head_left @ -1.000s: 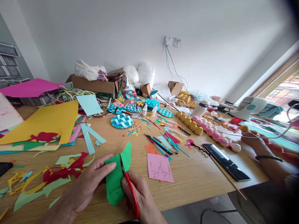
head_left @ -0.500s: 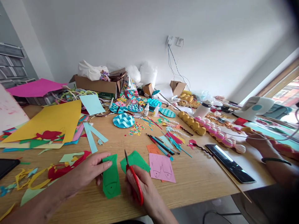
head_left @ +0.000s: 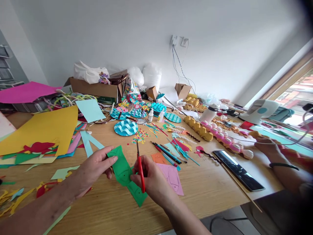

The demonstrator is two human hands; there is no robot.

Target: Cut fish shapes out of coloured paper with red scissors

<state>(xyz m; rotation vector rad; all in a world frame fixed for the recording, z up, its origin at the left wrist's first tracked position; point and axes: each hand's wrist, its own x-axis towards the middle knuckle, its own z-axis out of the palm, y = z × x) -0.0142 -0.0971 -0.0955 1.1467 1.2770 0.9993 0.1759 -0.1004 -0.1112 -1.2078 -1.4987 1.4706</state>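
My left hand (head_left: 101, 164) pinches the upper end of a green paper piece (head_left: 122, 166) with a fish outline drawn on it. My right hand (head_left: 153, 182) is closed around red-handled scissors (head_left: 140, 173), whose blades point away from me. Its thumb and fingertips also touch the lower right edge of the held paper. Under that edge, partly covered, is a second green paper piece (head_left: 138, 193) with a drawn fish head. To the right of my right hand lies a pink paper (head_left: 174, 179) with fish outlines, and behind it an orange paper (head_left: 159, 158).
Pens (head_left: 168, 153) lie beyond my right hand. A phone (head_left: 238, 169) and a thin wooden stick (head_left: 241, 186) are at the right, near another person's hand (head_left: 264, 147). Coloured paper sheets (head_left: 46, 127) and scraps cover the left. Glue bottles (head_left: 151, 116) stand behind a blue wavy disc (head_left: 126, 127).
The held green paper has tilted and moved right, over the other green piece. That piece has shifted down towards me. My right hand has come to the held paper with the scissors.
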